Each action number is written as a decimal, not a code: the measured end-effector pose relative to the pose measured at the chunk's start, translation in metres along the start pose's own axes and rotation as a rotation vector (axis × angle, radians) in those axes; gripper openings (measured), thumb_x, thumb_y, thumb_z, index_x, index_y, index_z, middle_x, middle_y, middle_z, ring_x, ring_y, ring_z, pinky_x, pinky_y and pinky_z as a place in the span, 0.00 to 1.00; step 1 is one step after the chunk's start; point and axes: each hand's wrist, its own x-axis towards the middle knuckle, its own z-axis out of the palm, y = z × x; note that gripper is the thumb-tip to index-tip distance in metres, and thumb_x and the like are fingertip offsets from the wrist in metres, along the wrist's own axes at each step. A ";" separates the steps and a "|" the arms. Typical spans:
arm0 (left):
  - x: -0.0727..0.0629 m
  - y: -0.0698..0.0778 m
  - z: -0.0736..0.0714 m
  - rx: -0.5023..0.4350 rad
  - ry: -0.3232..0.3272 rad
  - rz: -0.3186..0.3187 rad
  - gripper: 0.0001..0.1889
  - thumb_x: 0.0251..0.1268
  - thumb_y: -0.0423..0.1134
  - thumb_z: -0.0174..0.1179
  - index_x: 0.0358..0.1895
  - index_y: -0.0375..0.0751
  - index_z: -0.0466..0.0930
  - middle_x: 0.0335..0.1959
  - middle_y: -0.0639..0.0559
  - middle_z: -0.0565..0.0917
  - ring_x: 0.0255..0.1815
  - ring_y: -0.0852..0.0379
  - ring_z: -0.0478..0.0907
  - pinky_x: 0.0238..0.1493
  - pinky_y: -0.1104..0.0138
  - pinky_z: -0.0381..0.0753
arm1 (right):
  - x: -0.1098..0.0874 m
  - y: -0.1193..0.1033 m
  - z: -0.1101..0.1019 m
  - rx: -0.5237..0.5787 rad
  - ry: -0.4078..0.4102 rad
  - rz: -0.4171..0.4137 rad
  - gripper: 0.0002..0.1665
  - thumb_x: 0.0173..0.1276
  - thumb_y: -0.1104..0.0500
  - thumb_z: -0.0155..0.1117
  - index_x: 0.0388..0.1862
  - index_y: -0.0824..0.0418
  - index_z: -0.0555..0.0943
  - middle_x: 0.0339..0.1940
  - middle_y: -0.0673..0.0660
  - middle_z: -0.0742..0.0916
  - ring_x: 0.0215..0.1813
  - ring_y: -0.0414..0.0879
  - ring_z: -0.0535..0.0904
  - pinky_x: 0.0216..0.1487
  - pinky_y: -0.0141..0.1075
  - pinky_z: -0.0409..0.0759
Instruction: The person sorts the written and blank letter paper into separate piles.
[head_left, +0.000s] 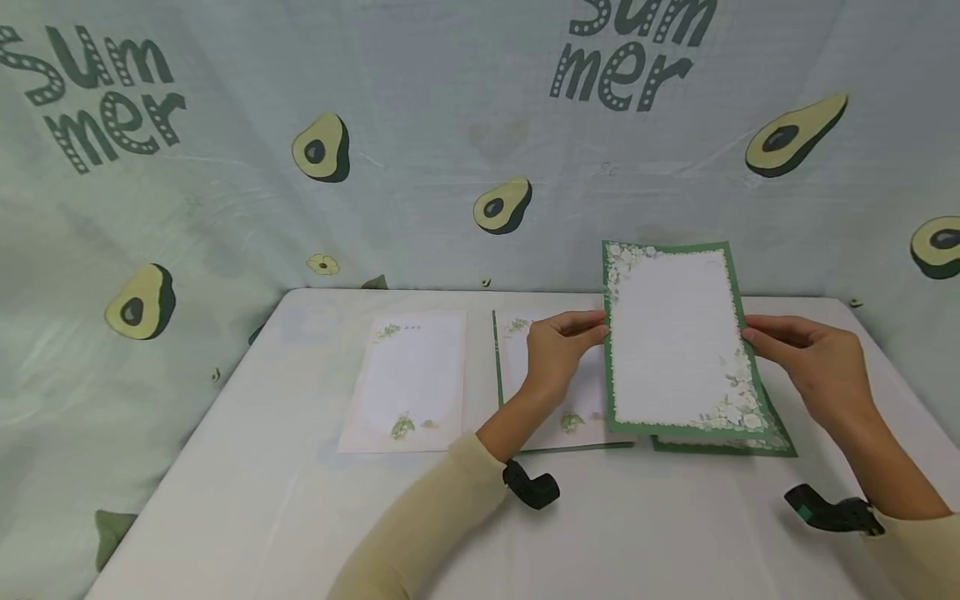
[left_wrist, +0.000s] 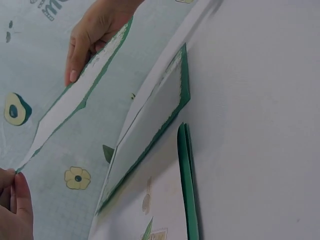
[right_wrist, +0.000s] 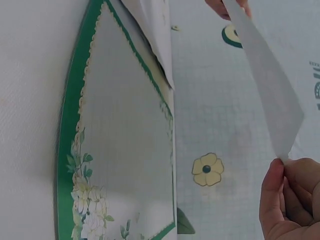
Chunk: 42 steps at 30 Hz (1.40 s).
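Note:
A sheet of paper with a green border and white flowers [head_left: 671, 342] is held up above the right side of the table. My left hand [head_left: 558, 354] pinches its left edge between thumb and fingers, while my right hand [head_left: 817, 367] pinches the right edge. Seen from the left wrist, the raised sheet [left_wrist: 75, 97] bends slightly between both hands. In the right wrist view its plain back [right_wrist: 270, 85] shows. Below it lies another green-bordered floral sheet [right_wrist: 130, 130], mostly hidden in the head view.
On the table [head_left: 300, 517], a pale sheet with small green sprigs [head_left: 412, 383] lies at left. Beside it, partly behind my left hand, a similar sheet [head_left: 517, 367] rests over green-edged paper. A cloth printed with avocados [head_left: 420, 100] hangs behind the table.

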 end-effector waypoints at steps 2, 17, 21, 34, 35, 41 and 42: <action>0.000 -0.001 0.001 -0.005 0.001 0.005 0.09 0.61 0.26 0.71 0.44 0.34 0.90 0.41 0.43 0.90 0.38 0.52 0.89 0.48 0.66 0.88 | 0.000 0.001 -0.001 0.002 0.003 -0.006 0.28 0.72 0.48 0.68 0.62 0.65 0.82 0.40 0.26 0.85 0.43 0.23 0.82 0.41 0.14 0.75; 0.002 -0.008 0.020 -0.014 0.005 -0.015 0.09 0.60 0.27 0.71 0.44 0.34 0.90 0.40 0.45 0.91 0.38 0.51 0.89 0.49 0.68 0.87 | 0.001 0.009 -0.013 -0.043 0.020 0.018 0.29 0.72 0.47 0.68 0.62 0.65 0.82 0.39 0.22 0.84 0.43 0.20 0.79 0.40 0.13 0.72; 0.004 -0.013 0.024 -0.026 0.015 -0.028 0.09 0.60 0.26 0.71 0.43 0.34 0.91 0.40 0.45 0.91 0.37 0.52 0.89 0.47 0.68 0.87 | 0.002 0.011 -0.014 -0.089 0.031 0.022 0.31 0.72 0.45 0.67 0.62 0.66 0.81 0.38 0.21 0.81 0.43 0.20 0.77 0.39 0.13 0.71; 0.011 -0.022 0.038 -0.098 0.043 -0.104 0.09 0.57 0.21 0.71 0.42 0.29 0.90 0.39 0.42 0.90 0.35 0.54 0.89 0.42 0.68 0.89 | 0.013 0.019 -0.024 -0.205 0.029 0.005 0.30 0.72 0.43 0.66 0.59 0.66 0.83 0.34 0.16 0.78 0.42 0.20 0.72 0.35 0.17 0.71; 0.012 -0.023 0.039 -0.103 0.048 -0.108 0.09 0.57 0.21 0.70 0.42 0.29 0.89 0.39 0.41 0.90 0.35 0.54 0.89 0.42 0.68 0.89 | 0.014 0.020 -0.024 -0.207 0.027 0.006 0.30 0.72 0.43 0.67 0.59 0.66 0.83 0.34 0.16 0.78 0.42 0.20 0.72 0.35 0.18 0.71; 0.013 -0.029 0.047 -0.118 0.079 -0.131 0.08 0.56 0.20 0.71 0.40 0.28 0.90 0.36 0.40 0.90 0.30 0.57 0.87 0.39 0.68 0.89 | 0.017 0.023 -0.025 -0.219 0.016 0.034 0.31 0.72 0.42 0.66 0.59 0.66 0.83 0.32 0.17 0.78 0.41 0.19 0.72 0.35 0.20 0.71; 0.013 -0.030 0.048 -0.114 0.083 -0.137 0.08 0.56 0.20 0.71 0.40 0.29 0.90 0.36 0.40 0.90 0.29 0.58 0.87 0.38 0.68 0.89 | 0.017 0.024 -0.025 -0.225 0.015 0.036 0.31 0.72 0.42 0.66 0.59 0.66 0.83 0.32 0.17 0.78 0.41 0.19 0.72 0.35 0.20 0.70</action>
